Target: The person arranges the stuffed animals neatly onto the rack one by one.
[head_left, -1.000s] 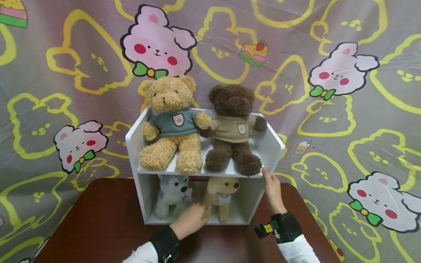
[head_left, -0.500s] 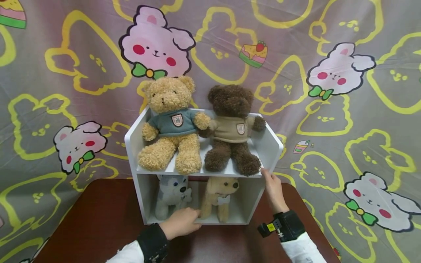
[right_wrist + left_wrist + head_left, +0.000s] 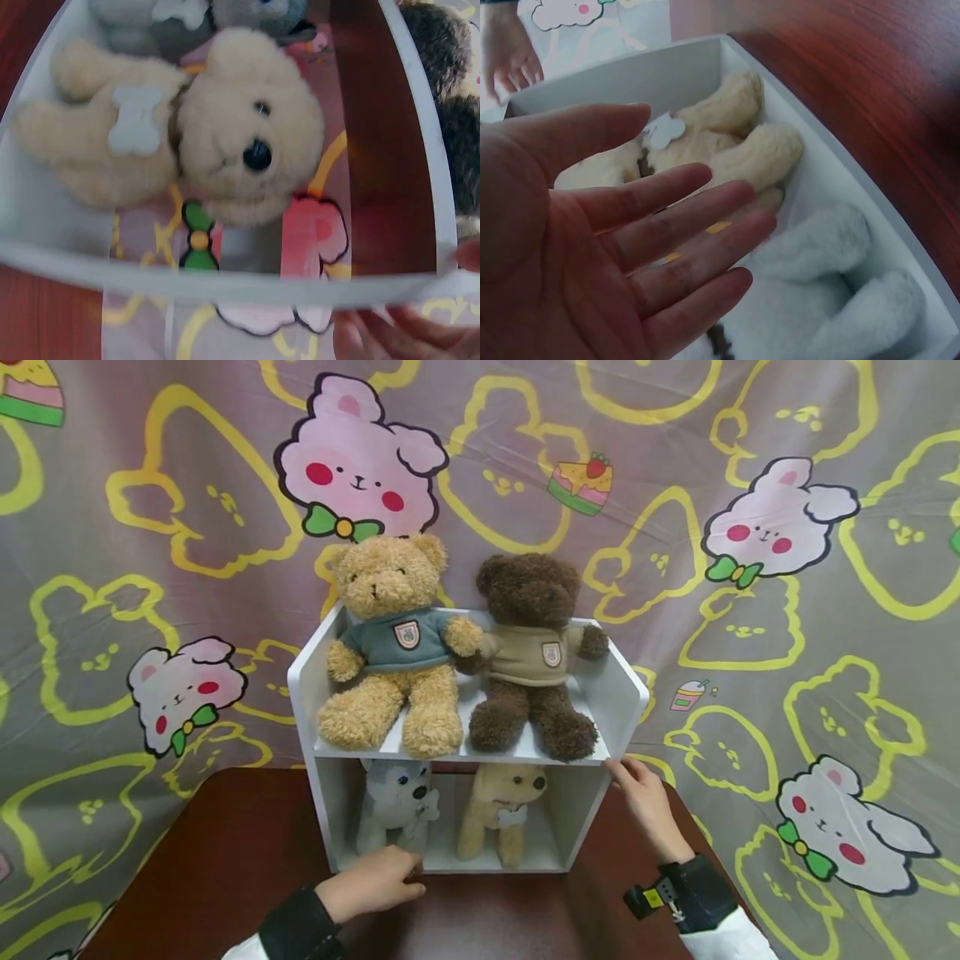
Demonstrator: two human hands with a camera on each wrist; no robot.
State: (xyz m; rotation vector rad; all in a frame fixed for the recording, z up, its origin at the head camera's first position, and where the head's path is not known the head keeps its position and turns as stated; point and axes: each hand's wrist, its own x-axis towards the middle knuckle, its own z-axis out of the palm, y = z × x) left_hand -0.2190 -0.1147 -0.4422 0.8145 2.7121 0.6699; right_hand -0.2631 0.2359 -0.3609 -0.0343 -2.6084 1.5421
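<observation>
My left hand (image 3: 378, 878) hovers before the lower compartment with fingers extended and palm bare in the left wrist view. Behind it stand a grey-and-white husky plush (image 3: 393, 806) and a cream puppy plush (image 3: 487, 818), each with a white bone tag. My right hand (image 3: 645, 797) is at the right side panel of the white two-tier shelf (image 3: 592, 810), fingertips right at the panel's edge, level with the middle board. On the upper tier sit a tan teddy bear (image 3: 390, 643) in a blue sweater and a dark brown teddy bear (image 3: 532, 652) in a khaki sweater.
The shelf stands on a dark reddish-brown table (image 3: 240, 860). A grey curtain (image 3: 660, 443) with yellow outlines and white rabbits hangs behind it. A black wrist strap (image 3: 697, 893) with a small camera sits on the right wrist.
My left hand has drawn away from the cream puppy plush, leftward and toward me. My right hand has slipped outward from the shelf's right corner. The plush toys on top look unmoved.
</observation>
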